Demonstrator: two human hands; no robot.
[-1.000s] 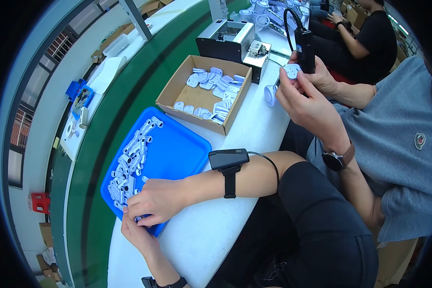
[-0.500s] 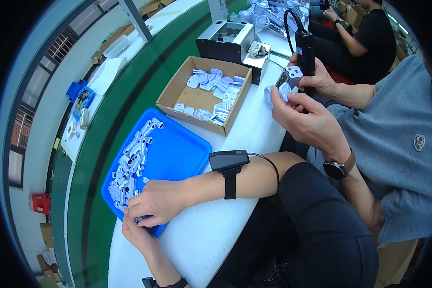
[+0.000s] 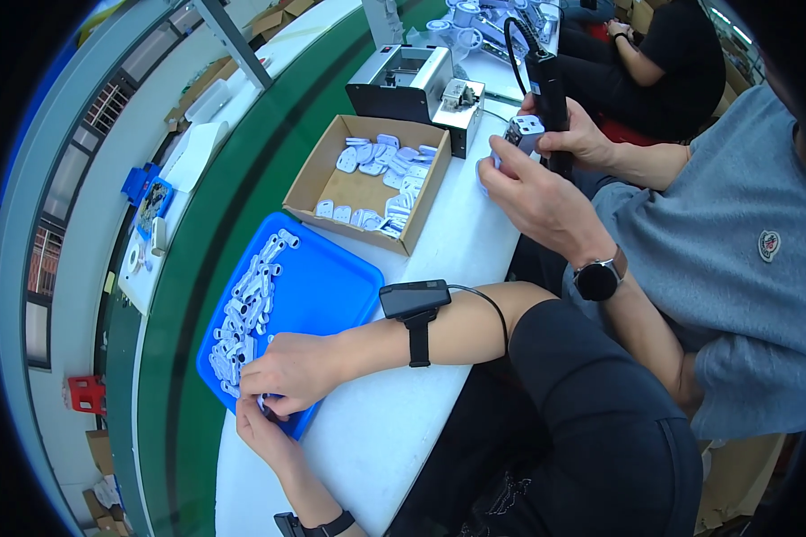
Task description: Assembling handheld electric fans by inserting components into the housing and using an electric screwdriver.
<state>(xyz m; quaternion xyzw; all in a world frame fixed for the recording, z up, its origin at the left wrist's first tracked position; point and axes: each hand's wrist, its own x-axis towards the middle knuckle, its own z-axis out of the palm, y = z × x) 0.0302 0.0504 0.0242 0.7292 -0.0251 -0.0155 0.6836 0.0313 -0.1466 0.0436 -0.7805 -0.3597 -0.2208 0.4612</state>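
Both the right hand (image 3: 294, 376) and the left hand (image 3: 267, 440) are together at the near end of a blue tray (image 3: 331, 282), much as they were half a second ago. Their fingers (image 3: 258, 379) are bent in, drawn to a narrow pinch about a small white part (image 3: 261, 403) between the two hands. The view itself has turned slightly since then, so the tray and everything around it sit a little differently.

The small white part shows only as a pale sliver with a dark spot beside it; the rest is covered, so its full shape cannot be told.

Under and beyond the hands, the tray holds narrow white pieces (image 3: 246, 309), many with dark round openings, heaped loosely along its left side; the right side is bare blue. Just past it on the white bench (image 3: 354, 425) is an open cardboard box (image 3: 360, 186) with flat, rounded white covers (image 3: 381, 161), some lying flat, some on edge, around a bare patch of its bottom.

Farther out, a co-worker (image 3: 716, 259) grips a black tool (image 3: 548, 94) near a metal block (image 3: 524, 130). A pale cover, plain in the co-worker's other hand (image 3: 546, 201) half a second ago, is now mostly hidden. A black and silver machine (image 3: 398, 94) stands behind the box.
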